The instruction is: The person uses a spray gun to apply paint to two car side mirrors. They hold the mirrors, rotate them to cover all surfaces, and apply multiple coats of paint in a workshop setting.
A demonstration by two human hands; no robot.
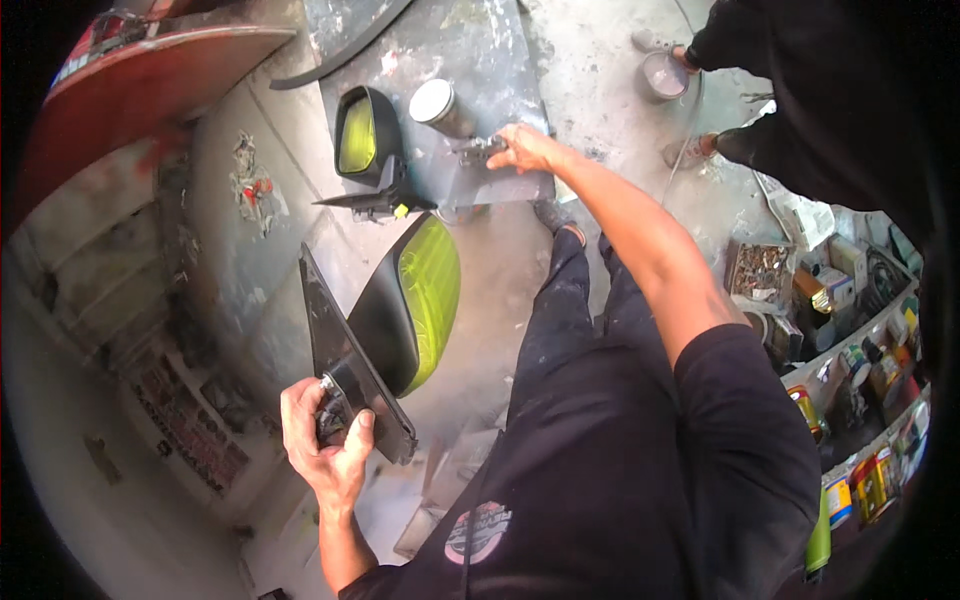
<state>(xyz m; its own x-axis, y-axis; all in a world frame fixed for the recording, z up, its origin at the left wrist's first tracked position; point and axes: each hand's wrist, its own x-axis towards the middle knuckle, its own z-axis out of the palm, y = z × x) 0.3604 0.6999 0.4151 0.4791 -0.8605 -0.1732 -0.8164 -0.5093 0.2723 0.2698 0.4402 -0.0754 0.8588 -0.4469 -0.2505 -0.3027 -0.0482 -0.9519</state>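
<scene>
My left hand (pixel 325 440) grips a car side mirror (pixel 385 325) by its black mounting base, its fingers round the back of the plate. The mirror's outer cover is glossy yellow-green and the rest is black. My right arm reaches forward over a stained grey work table (pixel 470 55). At its near edge my right hand (pixel 525 150) closes on a spray gun (pixel 472 153), whose cup has a white lid (pixel 433 101) and leans to the left. A second side mirror (pixel 385 120) stands to the left of the cup, with a yellow-green face toward me.
A curved dark strip (pixel 345 60) lies across the table's far left. At far left hangs a large red panel (pixel 130 95). On the right, another person's dark-clothed legs (pixel 745 55) stand near a round pot (pixel 665 76). Shelves hold several tins (pixel 875 480) and boxes (pixel 760 270).
</scene>
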